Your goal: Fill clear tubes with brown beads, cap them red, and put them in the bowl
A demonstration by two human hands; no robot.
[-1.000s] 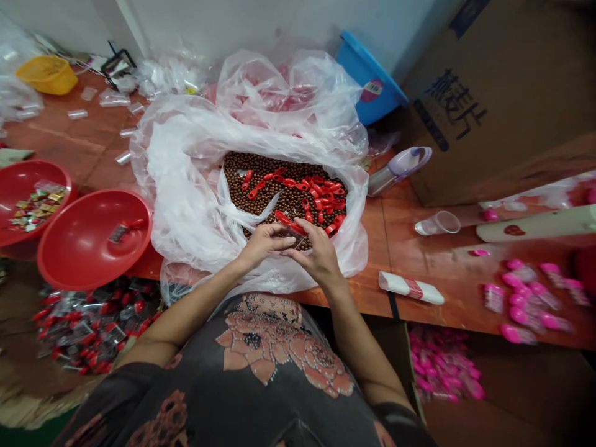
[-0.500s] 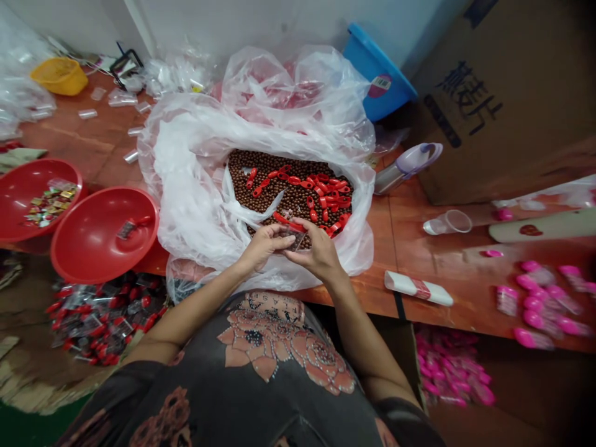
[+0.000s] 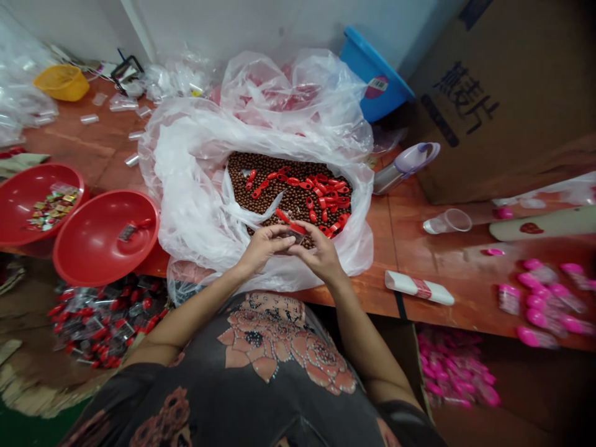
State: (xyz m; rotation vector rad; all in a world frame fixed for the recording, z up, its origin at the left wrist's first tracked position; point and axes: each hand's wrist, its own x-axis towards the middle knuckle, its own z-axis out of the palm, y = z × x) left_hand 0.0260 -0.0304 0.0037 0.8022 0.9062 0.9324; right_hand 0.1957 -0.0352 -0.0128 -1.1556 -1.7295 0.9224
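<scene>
Moved: left hand (image 3: 265,246) and right hand (image 3: 320,253) have drawn closer, and the small clear packet (image 3: 294,235) between them has tipped, its red end now uppermost.
Hands: together, fingertips of both pinched on the packet.
Packet: held over the mouth of the white plastic bag (image 3: 186,205), just above the brown beads (image 3: 270,167).
Counts: one packet in the hands; about two dozen red clips (image 3: 321,198) lying on the beads, too tangled to count exactly; two red bowls (image 3: 79,248); one blue tub (image 3: 377,81); one yellow basket (image 3: 63,84); about nine pink packets (image 3: 535,302) on the desk (image 3: 372,248).
</scene>
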